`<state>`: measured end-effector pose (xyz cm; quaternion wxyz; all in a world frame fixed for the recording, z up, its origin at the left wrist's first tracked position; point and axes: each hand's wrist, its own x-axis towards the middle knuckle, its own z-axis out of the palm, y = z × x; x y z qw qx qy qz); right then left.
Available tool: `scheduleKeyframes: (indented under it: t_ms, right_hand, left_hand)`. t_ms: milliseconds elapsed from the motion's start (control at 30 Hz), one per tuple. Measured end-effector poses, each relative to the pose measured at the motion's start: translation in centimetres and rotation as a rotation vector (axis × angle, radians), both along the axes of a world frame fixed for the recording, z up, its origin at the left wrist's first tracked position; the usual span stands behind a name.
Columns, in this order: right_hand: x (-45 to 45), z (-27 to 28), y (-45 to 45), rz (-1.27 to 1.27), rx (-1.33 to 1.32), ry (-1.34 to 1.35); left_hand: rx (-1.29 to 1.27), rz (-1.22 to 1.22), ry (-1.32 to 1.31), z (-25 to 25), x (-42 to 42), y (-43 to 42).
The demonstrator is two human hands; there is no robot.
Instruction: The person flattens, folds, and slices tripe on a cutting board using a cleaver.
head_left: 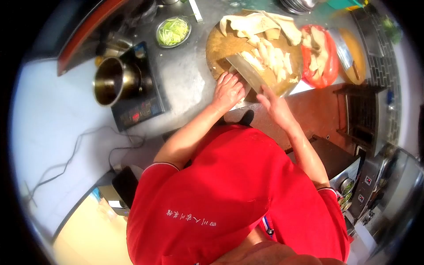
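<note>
My right hand [274, 105] grips a cleaver [248, 73] by its handle, with the broad blade slanting over the near edge of a round wooden chopping board [217, 49]. Just left of the blade, my left hand [229, 92] has its fingers bent and pressed down on a pale food piece, mostly hidden under the hand and blade. Pale cut strips [276, 57] lie heaped beyond the cleaver. Larger uncut pale slabs [251, 23] rest at the board's far side. The exact kind of food cannot be made out.
On the right sits a red plastic bag [327, 70] holding more pale pieces, beside another round board [353, 48] with a knife on it. A plate of shredded green vegetable [173, 32] stands at the back left. Nearer, a metal pot [109, 81] is by an induction cooker [139, 108].
</note>
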<state>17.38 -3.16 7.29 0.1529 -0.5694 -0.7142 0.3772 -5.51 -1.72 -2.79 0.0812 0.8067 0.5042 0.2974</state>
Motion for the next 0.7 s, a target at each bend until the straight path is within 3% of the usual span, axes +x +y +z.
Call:
scheduleKeyframes:
  t_ms: [33,67,167,267,300,433,500,567,700]
  right_hand:
    - [-0.5,-0.2,1.3,0.012,0.007,0.025]
    - [-0.7,-2.7,3.0,0.092,0.183,0.067]
    - [-2.9,2.0,7.3,-0.034,-0.421,0.146]
    - [-0.9,3.0,9.0,-0.244,-0.557,0.292]
    - [-0.1,3.2,9.0,-0.286,-0.537,0.325]
    - [0.7,3.3,5.4,-0.088,-0.296,0.042]
    - [0.5,0.4,1.9,0.119,0.102,-0.029]
    - [0.1,-1.0,-1.2,0.150,0.048,-0.195]
    - [0.6,-1.5,-4.9,0.108,0.041,-0.268]
  left_hand:
    - [0.023,0.006,-0.028,0.1,0.1,0.0]
    - [0.048,0.011,-0.055,0.7,0.3,0.1]
    - [0.073,0.012,-0.072,0.9,0.4,0.2]
    - [0.081,0.024,-0.075,0.5,0.4,-0.3]
    - [0.088,0.033,-0.080,0.5,0.5,-0.4]
    - [0.091,0.055,-0.086,0.3,0.9,-0.8]
    - [0.096,0.056,-0.061,-0.4,0.9,-0.6]
    - [0.073,0.036,-0.075,0.4,0.4,-0.5]
    - [-0.012,-0.018,-0.099,0.4,0.0,-0.3]
